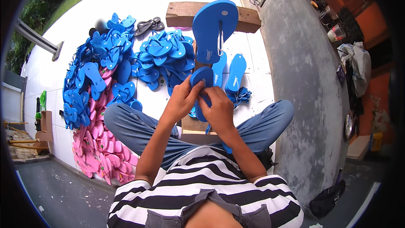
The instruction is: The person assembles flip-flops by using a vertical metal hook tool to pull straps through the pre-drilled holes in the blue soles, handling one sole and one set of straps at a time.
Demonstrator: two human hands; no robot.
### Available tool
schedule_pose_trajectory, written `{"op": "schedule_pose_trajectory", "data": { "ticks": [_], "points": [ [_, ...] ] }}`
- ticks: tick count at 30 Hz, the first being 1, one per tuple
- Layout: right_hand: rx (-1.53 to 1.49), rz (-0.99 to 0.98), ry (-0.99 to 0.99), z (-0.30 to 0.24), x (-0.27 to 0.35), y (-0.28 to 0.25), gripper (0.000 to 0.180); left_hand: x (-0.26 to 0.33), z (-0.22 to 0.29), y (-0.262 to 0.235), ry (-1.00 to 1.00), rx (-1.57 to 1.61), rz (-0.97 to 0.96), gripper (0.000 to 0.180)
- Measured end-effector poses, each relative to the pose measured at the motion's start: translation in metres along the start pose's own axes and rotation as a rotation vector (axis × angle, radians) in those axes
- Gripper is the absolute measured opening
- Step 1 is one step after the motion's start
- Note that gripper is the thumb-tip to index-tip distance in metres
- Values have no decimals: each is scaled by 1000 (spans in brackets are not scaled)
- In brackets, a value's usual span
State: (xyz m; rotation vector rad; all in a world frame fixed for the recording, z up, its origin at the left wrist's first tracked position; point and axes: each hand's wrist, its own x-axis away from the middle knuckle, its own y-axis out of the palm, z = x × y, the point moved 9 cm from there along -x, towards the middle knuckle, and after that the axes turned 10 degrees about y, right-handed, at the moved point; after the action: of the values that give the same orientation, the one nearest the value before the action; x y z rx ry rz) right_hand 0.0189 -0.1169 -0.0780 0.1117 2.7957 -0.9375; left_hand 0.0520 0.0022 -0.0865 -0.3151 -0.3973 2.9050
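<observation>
The blue, rounded, flat flip-flop sole (202, 75) sits between the two hands, its top jutting beyond the thumbs. The left hand (183, 97) clamps its left edge, thumb on its face; the right hand (218, 106) grips its right side, beside a bunched cluster of thin blue straps (241, 95).

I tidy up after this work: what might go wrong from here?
The left hand and right hand grip one blue, flat flip-flop sole with fingers close together, so a slip might jab a finger. The denim-covered left knee is right beside loosely heaped blue flip-flops; shifting it may scatter them. The bundle of thin blue straps near the right leg could get nudged.
</observation>
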Motion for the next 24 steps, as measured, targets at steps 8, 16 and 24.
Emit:
{"op": "schedule_pose_trajectory", "data": {
  "ticks": [8, 16, 24],
  "points": [
    [-247, -3, 248, 14, -2, -25, 26, -11, -6, -46, 162, 313, 243, 31],
    [-275, 95, -143, -28, -27, -61, 36, -7, 83, -16, 656, 383, 40, 39],
    [-652, 265, -150, -32, -39, -82, 32, -28, 112, -23, 888, 212, 143, 61]
  ]
}}
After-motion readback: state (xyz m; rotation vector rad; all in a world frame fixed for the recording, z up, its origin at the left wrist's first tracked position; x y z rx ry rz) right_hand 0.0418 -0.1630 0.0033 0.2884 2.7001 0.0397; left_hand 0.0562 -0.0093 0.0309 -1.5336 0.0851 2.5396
